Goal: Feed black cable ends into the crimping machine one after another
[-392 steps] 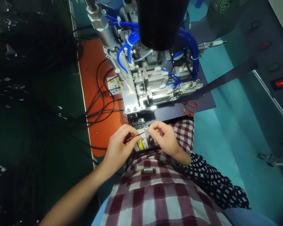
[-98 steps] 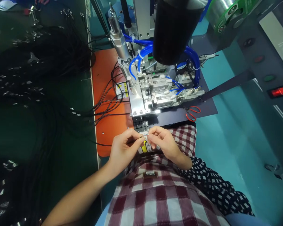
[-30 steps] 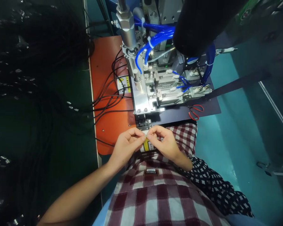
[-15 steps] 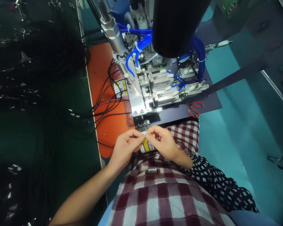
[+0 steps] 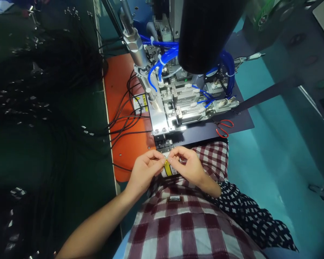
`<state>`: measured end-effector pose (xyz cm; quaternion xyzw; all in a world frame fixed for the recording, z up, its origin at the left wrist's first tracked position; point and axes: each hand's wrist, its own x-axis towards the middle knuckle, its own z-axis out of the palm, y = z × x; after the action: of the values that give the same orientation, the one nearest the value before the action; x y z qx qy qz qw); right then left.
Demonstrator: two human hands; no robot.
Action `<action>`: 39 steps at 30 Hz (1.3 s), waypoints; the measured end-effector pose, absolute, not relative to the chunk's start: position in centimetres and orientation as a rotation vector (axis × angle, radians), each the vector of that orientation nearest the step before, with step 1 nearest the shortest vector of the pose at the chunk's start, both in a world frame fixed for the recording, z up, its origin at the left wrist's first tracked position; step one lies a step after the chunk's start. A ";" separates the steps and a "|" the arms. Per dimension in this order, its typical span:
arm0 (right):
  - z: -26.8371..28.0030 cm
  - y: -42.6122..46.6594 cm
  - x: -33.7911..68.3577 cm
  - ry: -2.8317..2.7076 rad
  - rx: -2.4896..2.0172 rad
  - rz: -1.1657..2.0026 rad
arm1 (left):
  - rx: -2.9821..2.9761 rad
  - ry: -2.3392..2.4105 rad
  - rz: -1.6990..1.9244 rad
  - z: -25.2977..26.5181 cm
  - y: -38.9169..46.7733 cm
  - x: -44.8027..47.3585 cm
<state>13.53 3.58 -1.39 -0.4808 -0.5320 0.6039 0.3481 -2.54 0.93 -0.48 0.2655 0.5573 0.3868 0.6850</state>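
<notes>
My left hand [image 5: 147, 168] is closed in a pinch, thumb against forefinger. Facing it, my right hand [image 5: 187, 164] pinches too, the fingertips of both hands nearly meeting. Whatever lies between the fingertips is too small to name. Just below them shows a yellow and white label [image 5: 168, 169] at the machine's front edge. Right behind the fingers is a small dark metal fixture [image 5: 164, 144] of the bench machine [image 5: 187, 102], which carries silver cylinders and blue air tubes [image 5: 169, 50].
Red-handled scissors or snips [image 5: 224, 128] lie on the dark base plate [image 5: 199, 133] at right. Black cables [image 5: 121, 118] cross the orange board [image 5: 135, 158] at left. A large heap of black cables [image 5: 43, 90] with shiny ends fills the far left. A black cylinder [image 5: 202, 39] overhangs the machine.
The view has shifted slightly, so the machine sits a little lower in the picture. Both hands keep their pinch in nearly the same place.
</notes>
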 end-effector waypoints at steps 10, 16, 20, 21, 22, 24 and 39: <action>-1.2 3.6 13.5 -1.313 -1.279 1.624 | 0.612 1.241 0.876 -0.7 1.0 -2.4; -1.7 3.4 13.5 -1.303 -1.274 1.654 | 0.602 1.217 0.888 -0.8 1.0 -2.3; -1.7 3.4 13.4 -1.281 -1.283 1.677 | 0.589 1.214 0.898 -0.6 1.0 -2.4; -1.7 3.4 13.3 -1.279 -1.284 1.678 | 0.587 1.215 0.897 -0.6 1.0 -2.4; -1.7 3.3 13.3 -1.280 -1.285 1.675 | 0.588 1.218 0.894 -0.6 1.0 -2.4; -1.7 3.3 13.3 -1.286 -1.285 1.667 | 0.595 1.226 0.891 -0.5 1.0 -2.4; -1.1 3.6 13.4 -1.219 -1.327 1.723 | 0.601 1.234 0.892 -0.7 1.1 -2.1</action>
<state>13.44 3.57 -1.08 -0.5046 -0.4633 0.6550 0.3188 -2.13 1.09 -0.66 0.2680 0.5505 0.3979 0.6832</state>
